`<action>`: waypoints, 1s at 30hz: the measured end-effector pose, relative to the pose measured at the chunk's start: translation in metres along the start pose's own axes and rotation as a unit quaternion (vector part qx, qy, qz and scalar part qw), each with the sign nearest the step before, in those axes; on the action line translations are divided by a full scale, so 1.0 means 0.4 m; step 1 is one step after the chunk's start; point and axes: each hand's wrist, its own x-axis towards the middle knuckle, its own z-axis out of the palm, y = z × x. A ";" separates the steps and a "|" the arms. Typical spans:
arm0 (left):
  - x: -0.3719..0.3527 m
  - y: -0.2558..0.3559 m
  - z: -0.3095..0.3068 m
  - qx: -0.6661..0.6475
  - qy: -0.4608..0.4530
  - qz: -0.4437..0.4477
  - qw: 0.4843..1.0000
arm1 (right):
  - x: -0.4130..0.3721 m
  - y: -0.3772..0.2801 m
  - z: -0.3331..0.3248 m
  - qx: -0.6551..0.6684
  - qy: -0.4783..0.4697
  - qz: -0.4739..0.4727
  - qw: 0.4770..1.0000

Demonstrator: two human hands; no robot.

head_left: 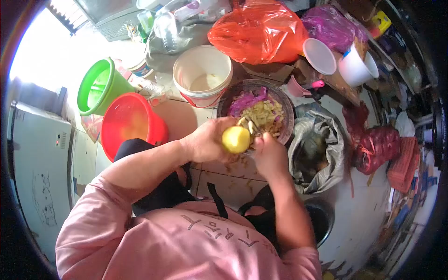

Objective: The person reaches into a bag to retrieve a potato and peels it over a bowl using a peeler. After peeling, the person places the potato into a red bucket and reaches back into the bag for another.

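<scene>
My left hand (pixel 207 141) is wrapped around a peeled yellow potato (pixel 236 139), its smooth, wet-looking side facing up. Right beside it, my right hand (pixel 269 156) is closed on a peeler (pixel 256 134), mostly hidden by the fingers, its head at the potato's right side. Pale strips of peel (pixel 248 124) stick up where the two meet. Both hands are over the near edge of a round basin (pixel 288 126), which holds a heap of peelings (pixel 263 113) and a piece of purple plastic (pixel 249 101).
Left of the basin stand a white bucket (pixel 183 70), a red bucket (pixel 107 126) with pale yellow contents and a green bucket (pixel 84 93). A grey sack (pixel 338 158) gapes on the right. Scraps dot the floor tiles (pixel 224 175) below my hands. Red and purple bags lie behind.
</scene>
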 end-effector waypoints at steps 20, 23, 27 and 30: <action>0.006 -0.010 -0.001 -0.063 -0.029 0.064 0.996 | 0.028 0.062 -0.005 -0.016 0.043 0.011 0.999; 0.018 -0.054 -0.006 -0.072 0.025 0.044 0.996 | 0.020 0.014 -0.043 0.033 0.074 0.003 0.997; 0.014 -0.045 0.000 -0.443 0.003 -0.065 0.894 | -0.018 -0.045 -0.041 0.117 0.120 -0.086 0.982; 0.014 -0.026 0.009 -0.431 0.016 -0.092 0.898 | -0.046 -0.070 -0.021 0.106 0.123 -0.159 0.974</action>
